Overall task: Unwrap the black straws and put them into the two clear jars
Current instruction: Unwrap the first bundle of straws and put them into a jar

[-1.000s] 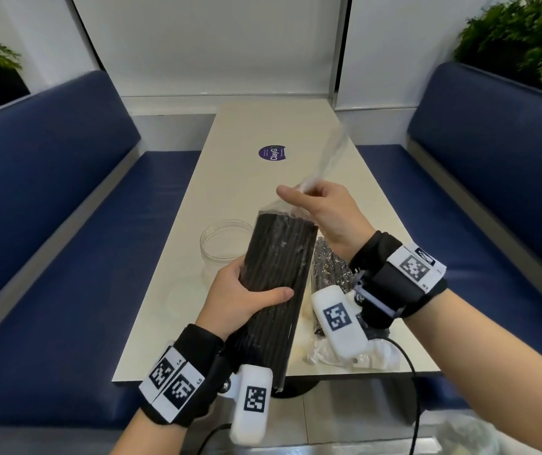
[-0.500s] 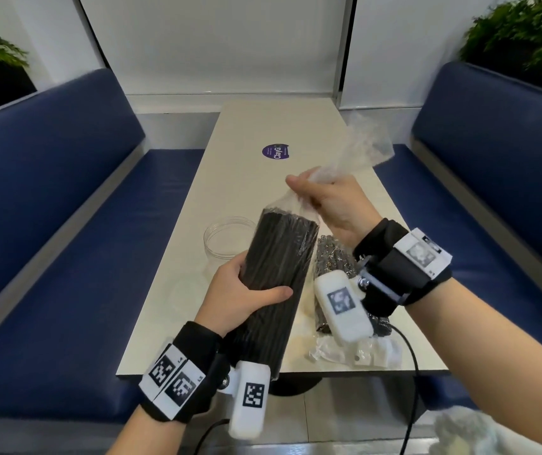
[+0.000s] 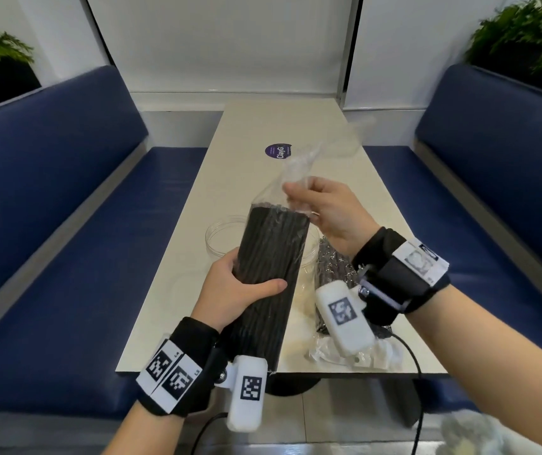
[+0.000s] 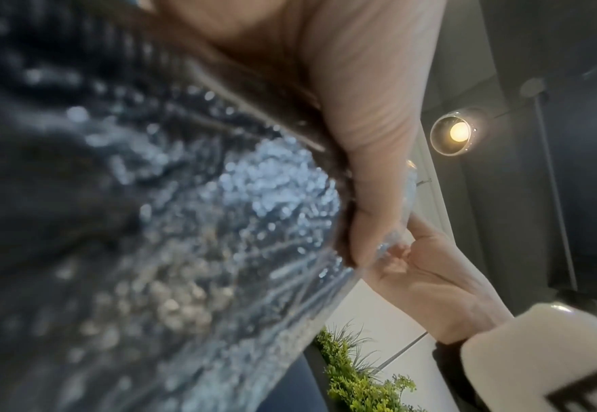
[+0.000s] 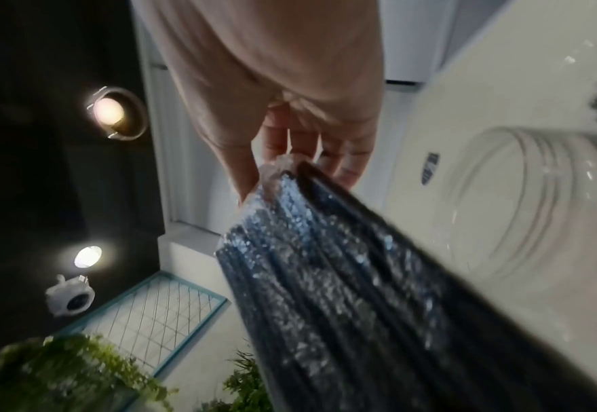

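My left hand (image 3: pixel 243 290) grips a thick bundle of black straws (image 3: pixel 269 274) in clear plastic, held tilted over the near end of the table. In the left wrist view the bundle (image 4: pixel 156 223) fills the frame and my left thumb (image 4: pixel 371 156) lies across it. My right hand (image 3: pixel 325 208) pinches the loose clear wrapper (image 3: pixel 299 172) at the bundle's far end; the right wrist view shows the fingers (image 5: pixel 290 145) curled round the plastic above the straws (image 5: pixel 360 292). A clear jar (image 3: pixel 220 238) (image 5: pixel 522 200) stands empty behind the bundle. A second jar (image 3: pixel 310 254) is mostly hidden by the bundle.
Another wrapped pack of black straws (image 3: pixel 335 274) lies on the beige table (image 3: pixel 263 133) under my right wrist, with crumpled clear plastic (image 3: pixel 338 354) at the near edge. A purple sticker (image 3: pixel 278 151) marks the tabletop's middle. Blue benches (image 3: pixel 66 224) flank both sides.
My right hand has kept hold of the wrapper's end, and the loose plastic above it has shifted left and bunched. The left hand and bundle stay in place.
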`<state>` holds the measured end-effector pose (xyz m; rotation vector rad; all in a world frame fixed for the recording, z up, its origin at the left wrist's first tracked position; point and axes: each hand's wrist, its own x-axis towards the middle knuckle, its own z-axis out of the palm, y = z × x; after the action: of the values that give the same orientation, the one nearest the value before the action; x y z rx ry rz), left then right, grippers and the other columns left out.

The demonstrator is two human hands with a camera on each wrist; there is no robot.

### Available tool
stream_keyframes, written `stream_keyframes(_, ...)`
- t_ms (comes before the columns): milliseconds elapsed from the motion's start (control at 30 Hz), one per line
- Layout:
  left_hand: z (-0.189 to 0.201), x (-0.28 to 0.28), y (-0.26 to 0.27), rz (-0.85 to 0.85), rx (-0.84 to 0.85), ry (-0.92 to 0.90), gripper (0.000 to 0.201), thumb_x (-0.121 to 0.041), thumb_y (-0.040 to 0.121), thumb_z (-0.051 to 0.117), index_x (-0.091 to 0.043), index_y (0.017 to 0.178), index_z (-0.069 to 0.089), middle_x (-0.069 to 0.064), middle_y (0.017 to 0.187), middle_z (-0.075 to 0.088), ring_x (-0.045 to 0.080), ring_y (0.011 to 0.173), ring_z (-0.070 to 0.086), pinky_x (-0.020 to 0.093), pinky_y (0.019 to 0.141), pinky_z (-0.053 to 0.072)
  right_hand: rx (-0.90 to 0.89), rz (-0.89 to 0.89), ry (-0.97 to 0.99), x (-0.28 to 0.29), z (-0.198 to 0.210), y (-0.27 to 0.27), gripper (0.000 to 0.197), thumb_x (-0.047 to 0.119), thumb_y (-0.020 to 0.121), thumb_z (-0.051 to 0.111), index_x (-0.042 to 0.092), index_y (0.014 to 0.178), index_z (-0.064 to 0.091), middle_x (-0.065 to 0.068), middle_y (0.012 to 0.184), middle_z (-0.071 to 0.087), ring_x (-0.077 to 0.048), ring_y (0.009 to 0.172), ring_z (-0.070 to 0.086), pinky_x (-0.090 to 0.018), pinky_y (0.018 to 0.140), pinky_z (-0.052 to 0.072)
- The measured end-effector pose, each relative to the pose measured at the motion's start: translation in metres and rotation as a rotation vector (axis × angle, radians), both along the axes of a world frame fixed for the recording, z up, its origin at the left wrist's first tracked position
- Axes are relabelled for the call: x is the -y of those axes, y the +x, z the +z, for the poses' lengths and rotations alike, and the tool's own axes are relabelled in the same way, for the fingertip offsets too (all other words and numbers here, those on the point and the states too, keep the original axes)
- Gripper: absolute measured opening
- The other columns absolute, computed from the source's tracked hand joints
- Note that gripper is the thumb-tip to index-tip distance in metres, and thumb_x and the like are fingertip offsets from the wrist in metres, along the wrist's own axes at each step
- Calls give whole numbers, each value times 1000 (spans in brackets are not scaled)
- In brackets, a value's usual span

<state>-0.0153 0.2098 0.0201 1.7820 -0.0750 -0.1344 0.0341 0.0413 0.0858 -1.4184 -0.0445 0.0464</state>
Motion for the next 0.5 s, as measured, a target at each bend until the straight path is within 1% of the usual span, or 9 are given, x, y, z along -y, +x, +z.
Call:
stream_keyframes(33, -1, 1, 0, -3, -7, -4, 45, -15, 63, 84, -21, 101, 62, -1, 101, 70, 13, 94, 66, 28, 78, 54, 53, -5, -60, -1, -1, 0, 15, 10, 86, 60, 14, 73, 55, 1, 72, 56, -4, 59, 57, -14, 60, 48)
stream_keyframes(67, -2, 1, -1, -7, -10, -9, 44, -14, 63, 84, -22, 100, 62, -2, 101, 70, 13, 93, 66, 27, 77, 53, 87, -27, -34, 0, 1, 0, 16, 5, 87, 58, 14, 74, 54, 0, 70, 56, -5, 57, 56, -16, 62, 49)
stream_keyframes(133, -3, 1, -2, -15, -14, -12, 41, -14, 64, 83, -26, 97, 60, -3, 99, 69, 11, 93, 66, 24, 75, 52, 92, -97, 158, 3, 8, 4, 18, 1, 90, 52, 14, 77, 54, -1, 67, 59, -6, 53, 57, -19, 59, 52)
stream_keyframes(200, -3, 1, -3, -18, -15, -10, 41, -14, 65, 83, -27, 96, 60, -4, 100, 69, 11, 93, 66, 24, 75, 52, 74, -206, 347, 9, 15, 10, 16, 4, 92, 49, 14, 79, 51, -2, 66, 58, -7, 51, 57, -20, 55, 52)
stream_keyframes(267, -4, 1, -3, -12, -14, -5, 42, -14, 64, 84, -27, 96, 59, -3, 100, 69, 11, 93, 66, 27, 77, 53, 46, -251, 439, 12, 14, 13, 10, 11, 94, 49, 14, 84, 50, -3, 73, 58, -8, 54, 58, -21, 56, 53)
stream_keyframes(333, -5, 2, -3, -5, -11, -4, 42, -14, 64, 84, -28, 95, 59, -3, 100, 68, 12, 93, 66, 27, 78, 53, -10, -153, 271, 12, 9, 11, 9, 23, 91, 53, 14, 93, 51, -2, 84, 62, -11, 65, 61, -26, 65, 54)
stream_keyframes(400, -6, 2, -3, -11, -10, 0, 42, -13, 64, 84, -28, 94, 59, -3, 100, 68, 12, 93, 66, 27, 77, 53, 3, -1, 3, 8, 1, 5, 13, 25, 87, 59, 13, 90, 56, -1, 85, 64, -12, 69, 62, -25, 66, 53)
stream_keyframes(433, -6, 2, -4, -18, -10, 4, 43, -13, 63, 84, -27, 95, 59, -3, 100, 68, 12, 93, 65, 26, 77, 53, 44, 27, -45, 6, 1, 4, 10, 21, 87, 59, 12, 85, 58, -2, 80, 65, -12, 64, 61, -22, 63, 53)
stream_keyframes(500, -6, 1, -4, -30, -8, 10, 43, -12, 64, 84, -27, 95, 59, -4, 99, 68, 11, 93, 65, 24, 75, 52, 101, -12, 3, 7, 10, 6, 13, 15, 90, 55, 10, 79, 60, -1, 70, 67, -10, 55, 62, -20, 57, 54)
